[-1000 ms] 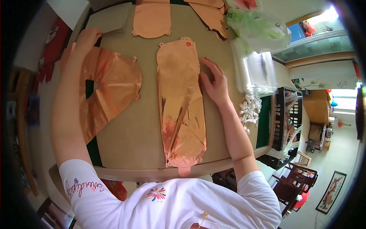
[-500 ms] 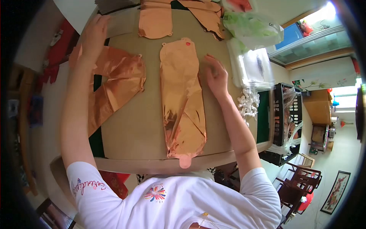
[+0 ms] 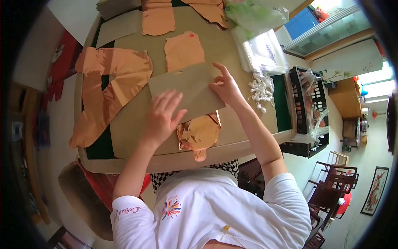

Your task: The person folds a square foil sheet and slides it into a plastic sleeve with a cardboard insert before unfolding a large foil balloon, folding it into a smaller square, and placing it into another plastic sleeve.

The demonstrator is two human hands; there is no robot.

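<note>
A grey cardboard sheet [image 3: 195, 85] with a small slot lies across the middle of a flat rose-gold foil balloon [image 3: 184, 50], hiding its centre. The balloon's rounded top and the end with its tab stick out beyond the sheet. My left hand [image 3: 163, 116] rests on the sheet's left part, fingers spread and slightly blurred. At the right edge, my right hand [image 3: 227, 88] grips the sheet with the thumb over it and the index finger stretched out; the other fingers are partly hidden. To the left lies another flat foil balloon [image 3: 112, 83] with a cut-out.
More foil balloons [image 3: 158, 18] lie at the far side. A stack of cardboard [image 3: 114, 8] and a loose sheet [image 3: 118, 29] are at the far left. Clear plastic bags [image 3: 265, 54] and small white pieces [image 3: 262, 91] lie right, beside a black crate [image 3: 309, 112].
My left hand has come from the far left to the middle. The cardboard sheet now covers the balloon's centre, and my right hand has moved onto its edge. The view has shifted.
</note>
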